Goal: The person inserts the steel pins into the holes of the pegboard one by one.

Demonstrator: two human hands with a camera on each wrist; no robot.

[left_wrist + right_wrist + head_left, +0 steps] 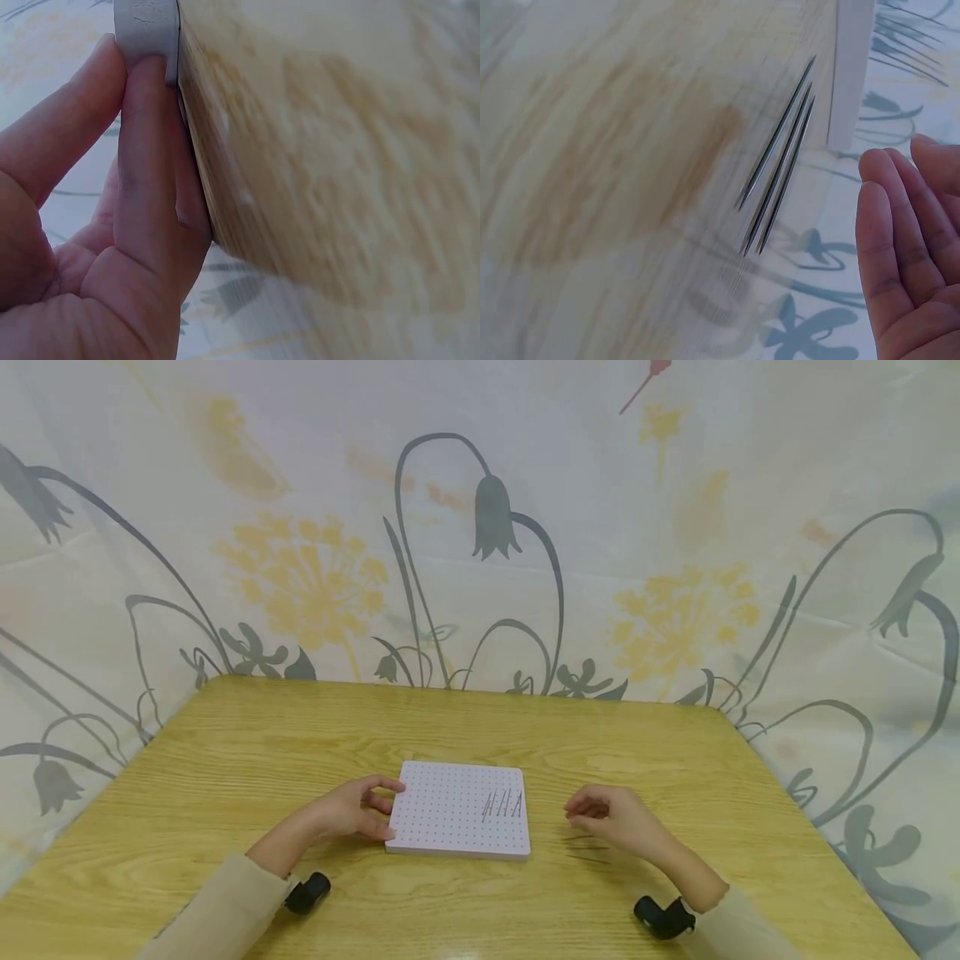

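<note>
A white board (450, 818) with rows of small dots, apparently holes, lies mid-table. My left hand (352, 810) holds its left edge, the thumb at the near corner and a fingertip higher up. In the left wrist view, fingertips touch the board's pale edge (146, 30). Thin dark needles (502, 803) show at the board's right side, seemingly standing in it. A few loose metal needles (776, 169) lie on the table right of the board. Above and beside them is my right hand (618, 818), fingers loosely bent, with nothing seen in its grasp.
The wooden table (360, 718) reaches back to a flower-patterned curtain (337, 485). A black wrist camera (307, 893) is on the left wrist, another black camera (663, 917) on the right.
</note>
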